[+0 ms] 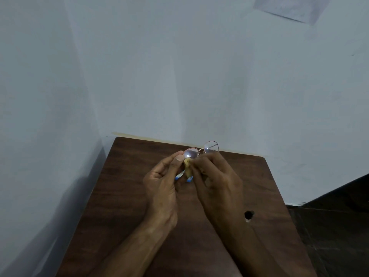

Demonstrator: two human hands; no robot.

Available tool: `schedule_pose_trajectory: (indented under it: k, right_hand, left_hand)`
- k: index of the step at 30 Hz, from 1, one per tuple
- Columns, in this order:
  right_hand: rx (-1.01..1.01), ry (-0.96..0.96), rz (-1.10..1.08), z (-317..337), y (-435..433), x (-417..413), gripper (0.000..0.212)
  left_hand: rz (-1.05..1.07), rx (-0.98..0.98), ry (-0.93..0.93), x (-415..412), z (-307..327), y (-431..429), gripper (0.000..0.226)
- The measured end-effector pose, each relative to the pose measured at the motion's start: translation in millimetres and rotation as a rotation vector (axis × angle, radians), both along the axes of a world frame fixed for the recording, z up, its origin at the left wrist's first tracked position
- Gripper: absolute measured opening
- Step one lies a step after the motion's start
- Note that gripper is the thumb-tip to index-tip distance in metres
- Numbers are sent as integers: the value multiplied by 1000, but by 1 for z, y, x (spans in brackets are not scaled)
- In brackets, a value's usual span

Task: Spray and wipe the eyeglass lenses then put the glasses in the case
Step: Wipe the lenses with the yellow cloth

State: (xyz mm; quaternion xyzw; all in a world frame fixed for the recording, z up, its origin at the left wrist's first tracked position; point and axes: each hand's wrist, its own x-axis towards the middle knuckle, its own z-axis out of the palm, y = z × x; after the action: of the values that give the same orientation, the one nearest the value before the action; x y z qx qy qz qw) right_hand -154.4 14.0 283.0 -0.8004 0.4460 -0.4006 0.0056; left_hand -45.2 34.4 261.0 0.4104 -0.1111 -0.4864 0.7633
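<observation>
— Where are the glasses (210, 146) sitting just now?

— They are not lying on anything. They are being held up in both hands over the far half of the dark wooden desk (119, 196), with the round lenses catching bright spots of light.

— What is the left grip (161, 182) doing?

— It is pinching the outer rim of the nearer lens between thumb and forefinger, so it is clamped on the frame.

— And the right grip (215, 180)?

— Its fingers are curling round a small yellow cloth (187, 166) and pressing it against the lower edge of that same lens. A blue and white bit is hanging out below, between the two hands; I cannot tell whether it is part of the cloth.

— Is the other lens being touched?

— No, it is sticking up past the right fingers, tilted towards the pale wall (179, 76).

— Is anything else showing?

— A small round hole (248, 214) is showing in the desk near its right edge, and a sheet of paper (289, 9) is hanging high on the wall.
</observation>
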Motion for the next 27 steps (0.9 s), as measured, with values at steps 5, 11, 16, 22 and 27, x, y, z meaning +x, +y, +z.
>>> schedule_pose_trajectory:
  k: [5, 11, 16, 22, 27]
  right_hand:
    - [-8, 13, -85, 8, -15, -1, 9]
    - [-20, 71, 47, 10, -3, 14, 14]
    - [4, 59, -80, 12, -20, 4, 12]
    - [49, -3, 15, 9, -10, 10, 7]
    - [65, -31, -26, 3, -9, -1, 7]
  left_hand:
    - [-6, 1, -8, 0, -2, 3, 12]
    - [-21, -15, -95, 5, -3, 1, 17]
    - [-14, -6, -94, 5, -3, 4, 11]
    - [-41, -23, -50, 5, 0, 2, 12]
    - [-13, -2, -29, 5, -1, 2, 11]
